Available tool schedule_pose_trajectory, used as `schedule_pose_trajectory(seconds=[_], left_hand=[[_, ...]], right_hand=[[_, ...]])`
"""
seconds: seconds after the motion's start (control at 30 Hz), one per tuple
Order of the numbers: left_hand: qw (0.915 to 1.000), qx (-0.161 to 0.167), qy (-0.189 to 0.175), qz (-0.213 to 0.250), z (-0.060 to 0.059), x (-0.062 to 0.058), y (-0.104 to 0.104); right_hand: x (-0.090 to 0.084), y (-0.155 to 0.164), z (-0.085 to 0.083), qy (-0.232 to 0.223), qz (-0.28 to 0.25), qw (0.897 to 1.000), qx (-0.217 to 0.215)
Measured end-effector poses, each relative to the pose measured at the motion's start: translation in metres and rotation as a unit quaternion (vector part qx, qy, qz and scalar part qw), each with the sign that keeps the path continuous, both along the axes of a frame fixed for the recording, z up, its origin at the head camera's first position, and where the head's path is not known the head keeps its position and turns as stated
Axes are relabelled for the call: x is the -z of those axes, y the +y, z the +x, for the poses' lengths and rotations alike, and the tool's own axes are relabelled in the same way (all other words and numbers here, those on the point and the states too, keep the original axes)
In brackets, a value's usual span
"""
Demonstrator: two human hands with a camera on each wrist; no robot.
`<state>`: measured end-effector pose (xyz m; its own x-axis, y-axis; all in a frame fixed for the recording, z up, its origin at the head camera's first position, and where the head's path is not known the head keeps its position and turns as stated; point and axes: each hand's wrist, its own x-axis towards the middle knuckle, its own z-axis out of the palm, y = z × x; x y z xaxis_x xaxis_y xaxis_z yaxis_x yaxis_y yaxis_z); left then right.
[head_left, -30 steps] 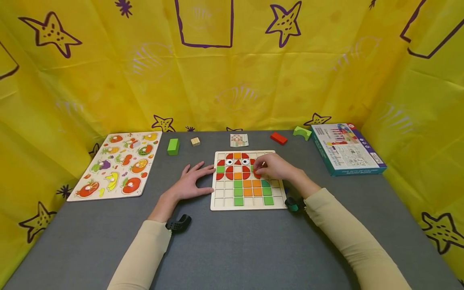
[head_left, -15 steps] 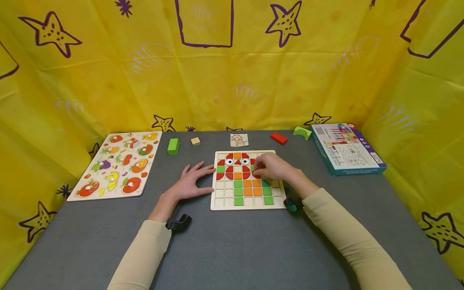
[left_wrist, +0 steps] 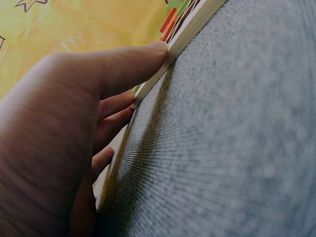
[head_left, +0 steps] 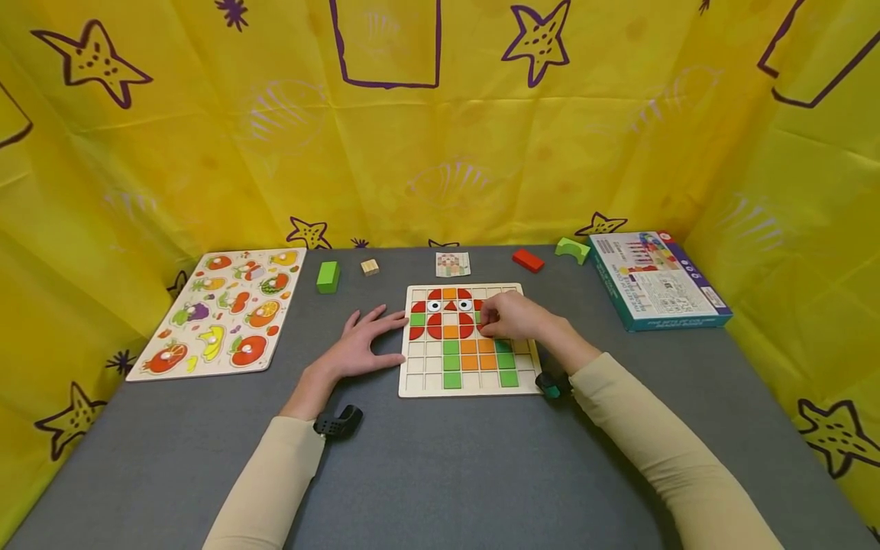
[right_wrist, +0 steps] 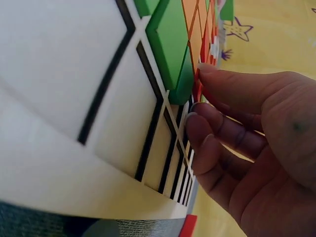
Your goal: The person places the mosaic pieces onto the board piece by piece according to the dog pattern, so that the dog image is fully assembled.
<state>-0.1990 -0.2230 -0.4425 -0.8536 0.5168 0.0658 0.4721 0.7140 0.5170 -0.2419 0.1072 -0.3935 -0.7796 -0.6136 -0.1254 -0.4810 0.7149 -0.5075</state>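
A pale wooden grid board point(head_left: 415, 383) lies in the middle of the table, with red, orange and green tiles forming a pattern around two eye tiles. My left hand point(head_left: 352, 347) rests at its left side, fingers spread; thumb and fingertips touch the board's edge, and the left wrist view shows the thumb point(left_wrist: 133, 66) against it. Over the board's right half, my right hand point(head_left: 517, 315) pinches a red rounded tile point(right_wrist: 198, 92) at a grid cell, largely covered by the fingers. Green tiles point(right_wrist: 170, 44) sit beside it in the right wrist view.
A fruit puzzle board point(head_left: 227, 317) lies at left. Along the back are a green block point(head_left: 328, 277), a small wooden block point(head_left: 370, 267), a pattern card point(head_left: 452, 264), a red block point(head_left: 528, 260) and a green arch point(head_left: 573, 250). A box point(head_left: 656, 283) lies at right.
The red tile has gone from raised and tilted to lying lower in its cell, mostly under my right fingers. My right hand has shifted slightly left; the left hand stays put.
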Motion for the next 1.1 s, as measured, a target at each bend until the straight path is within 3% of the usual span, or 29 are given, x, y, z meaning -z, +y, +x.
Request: schedule_pose_trajectory(seconds=[0.4,0.73,1.1], left_hand=[[1.0,-0.002,0.0,0.0,-0.001,0.0,0.0],[1.0,0.001,0.001,0.0,0.0,0.0,-0.001],[1.0,0.001,0.005,0.0,-0.001,0.001,-0.002]], right_hand=[[-0.001,0.009,-0.001,-0.008,-0.02,1.0,-0.01],[-0.002,0.051,0.003,-0.025,-0.062,0.998,0.017],[0.001,0.093,0.019,-0.029,-0.052,0.998,-0.014]])
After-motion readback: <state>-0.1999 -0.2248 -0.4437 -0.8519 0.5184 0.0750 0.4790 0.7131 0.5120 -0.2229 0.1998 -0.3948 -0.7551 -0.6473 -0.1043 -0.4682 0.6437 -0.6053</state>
